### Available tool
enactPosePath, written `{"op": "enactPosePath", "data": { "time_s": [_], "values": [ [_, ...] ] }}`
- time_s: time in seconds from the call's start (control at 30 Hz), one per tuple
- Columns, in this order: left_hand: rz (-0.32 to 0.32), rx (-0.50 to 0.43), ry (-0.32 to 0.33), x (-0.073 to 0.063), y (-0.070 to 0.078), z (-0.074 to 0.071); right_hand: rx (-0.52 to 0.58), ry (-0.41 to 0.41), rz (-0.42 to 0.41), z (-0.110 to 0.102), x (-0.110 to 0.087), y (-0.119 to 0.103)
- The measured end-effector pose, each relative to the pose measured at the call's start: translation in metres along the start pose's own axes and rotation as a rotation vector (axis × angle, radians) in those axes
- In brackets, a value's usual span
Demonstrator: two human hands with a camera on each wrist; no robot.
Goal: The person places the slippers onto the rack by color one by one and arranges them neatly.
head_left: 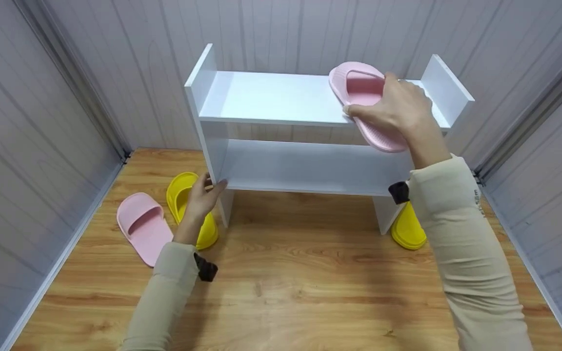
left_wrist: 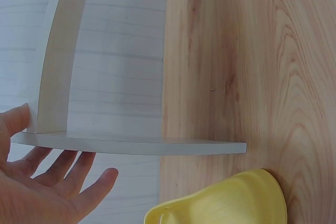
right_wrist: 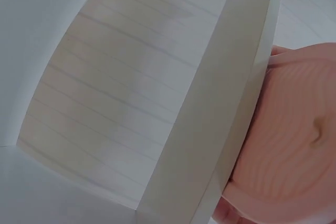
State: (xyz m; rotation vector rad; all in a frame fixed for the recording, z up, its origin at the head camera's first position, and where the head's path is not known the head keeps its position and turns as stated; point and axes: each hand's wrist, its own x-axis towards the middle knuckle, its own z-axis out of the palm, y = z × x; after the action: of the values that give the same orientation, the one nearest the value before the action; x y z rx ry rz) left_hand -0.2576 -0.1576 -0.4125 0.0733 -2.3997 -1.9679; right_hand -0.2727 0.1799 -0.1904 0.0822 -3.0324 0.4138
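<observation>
A pink slipper (head_left: 365, 90) is held in my right hand (head_left: 403, 105), thumb on its near side and fingers over the far side. It overlaps the front edge of the white shelf rack's top board (head_left: 271, 95), towards the right end. In the right wrist view, the ribbed sole of the pink slipper (right_wrist: 289, 129) shows beyond the board's edge. Low on the rack's left side, my left hand (head_left: 203, 197) grips the side panel (left_wrist: 157, 147). Its thumb lies at the lower board's front edge, while the fingers are on the panel's outer face.
Left of the rack, a yellow slipper (head_left: 208, 234) lies on the wooden floor (head_left: 286, 282), partly behind my left wrist. Further left lies another pink slipper (head_left: 151, 236). A second yellow slipper (head_left: 409, 229) sits by the rack's right leg. Pale panelled walls (head_left: 271, 34) stand behind and at both sides.
</observation>
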Motion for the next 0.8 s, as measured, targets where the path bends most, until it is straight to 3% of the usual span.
{"op": "enactPosePath", "data": {
  "time_s": [0.4, 0.63, 0.8],
  "values": [
    [-0.022, 0.018, -0.001, -0.001, 0.001, -0.003, -0.004, 0.001, 0.094, 0.005, 0.012, -0.021],
    [0.063, -0.022, 0.012, -0.003, -0.002, -0.001, -0.025, 0.006, 0.139, 0.007, 0.018, -0.034],
    [0.053, -0.022, 0.009, -0.003, -0.001, -0.002, -0.033, 0.013, 0.149, 0.01, 0.019, -0.041]
  ]
}}
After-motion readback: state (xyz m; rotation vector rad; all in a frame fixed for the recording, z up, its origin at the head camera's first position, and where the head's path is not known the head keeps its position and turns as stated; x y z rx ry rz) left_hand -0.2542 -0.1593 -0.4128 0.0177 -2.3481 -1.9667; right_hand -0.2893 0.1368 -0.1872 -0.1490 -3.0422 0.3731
